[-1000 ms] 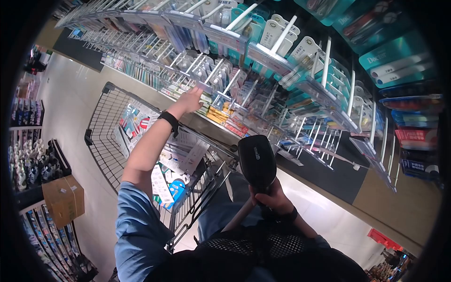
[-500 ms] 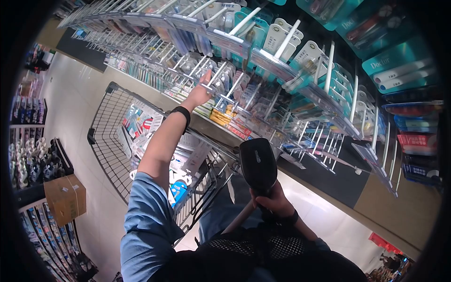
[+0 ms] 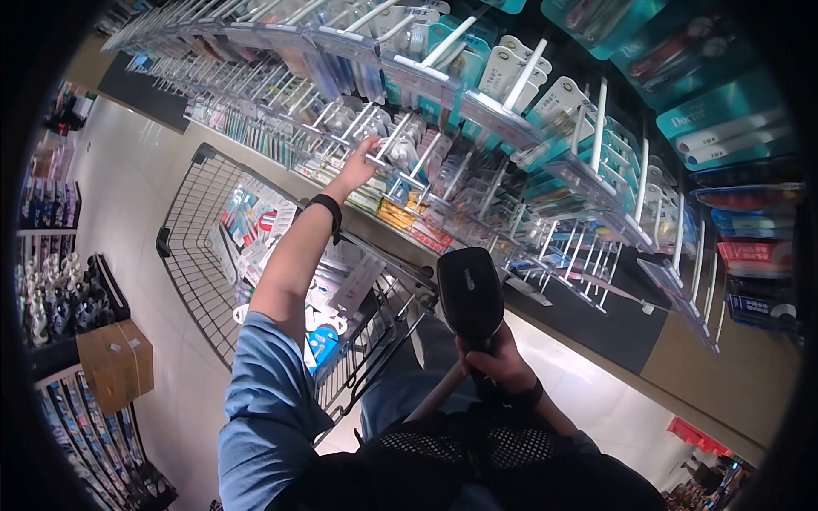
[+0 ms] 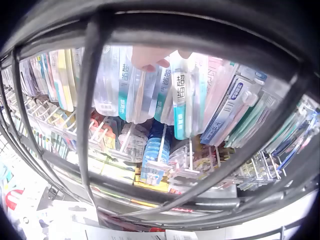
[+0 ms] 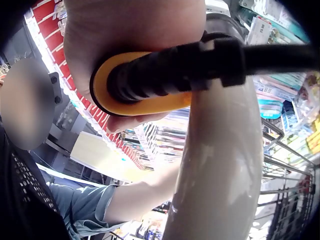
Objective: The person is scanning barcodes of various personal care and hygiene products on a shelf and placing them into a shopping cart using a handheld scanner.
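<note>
Several clear toothbrush packs (image 4: 181, 95) hang from the rack's hooks. In the head view my left hand (image 3: 358, 169) reaches in among the hanging packs. At the top of the left wrist view my left hand's fingers (image 4: 150, 56) touch the upper part of the packs; the rest of that hand is hidden. My right hand (image 3: 503, 364) grips the handle of a black scanner-like device (image 3: 470, 294) in front of my body. From the right wrist, my right hand (image 5: 135, 30) wraps round the handle, whose yellow-rimmed end (image 5: 162, 106) has a coiled black cable.
A wire shopping cart (image 3: 192, 200) holding packaged goods stands beside the rack. White hooks (image 3: 527, 75) and clear label holders jut out from it. A cardboard box (image 3: 117, 364) sits by the left-hand shelves. A pale curved tube (image 5: 220, 150) passes below the right hand.
My left hand has moved right and slightly upward along the rack since the first frame, then dropped slightly, with its fingers now at the hanging packs. My right hand keeps its grip on the device.
</note>
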Available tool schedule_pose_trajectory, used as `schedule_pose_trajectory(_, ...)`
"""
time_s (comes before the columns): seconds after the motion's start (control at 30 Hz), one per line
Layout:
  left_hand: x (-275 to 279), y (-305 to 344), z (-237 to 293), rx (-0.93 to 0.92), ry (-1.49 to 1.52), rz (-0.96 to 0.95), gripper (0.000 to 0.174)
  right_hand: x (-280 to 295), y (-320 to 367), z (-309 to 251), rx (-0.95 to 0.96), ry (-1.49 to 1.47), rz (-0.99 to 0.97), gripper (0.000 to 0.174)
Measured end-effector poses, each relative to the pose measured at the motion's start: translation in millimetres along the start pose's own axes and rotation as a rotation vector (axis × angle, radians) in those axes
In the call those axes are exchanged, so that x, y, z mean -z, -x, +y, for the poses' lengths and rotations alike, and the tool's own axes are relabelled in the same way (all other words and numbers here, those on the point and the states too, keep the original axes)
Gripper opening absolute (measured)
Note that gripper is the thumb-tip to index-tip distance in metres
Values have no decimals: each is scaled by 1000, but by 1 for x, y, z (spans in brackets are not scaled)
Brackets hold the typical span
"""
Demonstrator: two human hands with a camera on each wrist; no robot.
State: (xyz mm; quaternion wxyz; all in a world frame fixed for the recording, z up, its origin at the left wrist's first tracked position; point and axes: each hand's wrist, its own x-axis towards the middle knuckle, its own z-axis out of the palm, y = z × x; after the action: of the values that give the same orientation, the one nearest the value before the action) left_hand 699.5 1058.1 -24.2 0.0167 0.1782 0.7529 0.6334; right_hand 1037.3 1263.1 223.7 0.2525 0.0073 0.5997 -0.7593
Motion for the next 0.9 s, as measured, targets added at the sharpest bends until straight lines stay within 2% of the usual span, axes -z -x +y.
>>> schedule_pose_trajectory(0.03,0,-1,-1,3,0,1,54,0,0,0,-8,8,2,66)
schedule_pose_trajectory(0.1,1,-2,7,122,114,-51,48,-1,-1,1,-13,23,20,65)
schedule_pose_trajectory(0.13,-2,-1,11,103,100,7,32,-1,-1,1,-15,39,39,65)
schedule_pose_trajectory(0.17,-3,-2,9,104,102,9,32,-1,-1,1,-16,41,38,65)
schedule_pose_trajectory(0.23,-4,-4,4,49,38,54,16,-1,-1,1,1,22,36,63)
schedule_pose_trajectory(0.33,-8,-7,0,63,24,78,7,0,-1,1,2,30,36,62)
schedule_pose_trajectory(0.43,-8,1,18,109,-82,135,8,2,0,2,-7,81,65,61)
schedule_pose_trajectory(0.57,-11,-3,-16,98,-4,92,12,3,-2,1,43,75,23,61)
schedule_pose_trajectory(0.63,-7,-3,-24,183,114,16,17,1,-2,1,65,64,25,60)
schedule_pose_trajectory(0.67,-2,-2,-23,195,80,7,21,0,-2,0,65,64,26,60)
schedule_pose_trajectory(0.7,2,4,-6,198,81,7,21,-2,-2,-2,60,63,30,60)
schedule_pose_trajectory(0.77,17,18,40,360,-27,-73,24,-5,-1,-3,54,61,27,60)
schedule_pose_trajectory(0.8,21,20,39,357,9,-163,27,-6,-1,-2,52,60,23,60)
schedule_pose_trajectory(0.9,27,35,48,318,67,-224,25,-10,1,-3,36,45,31,60)
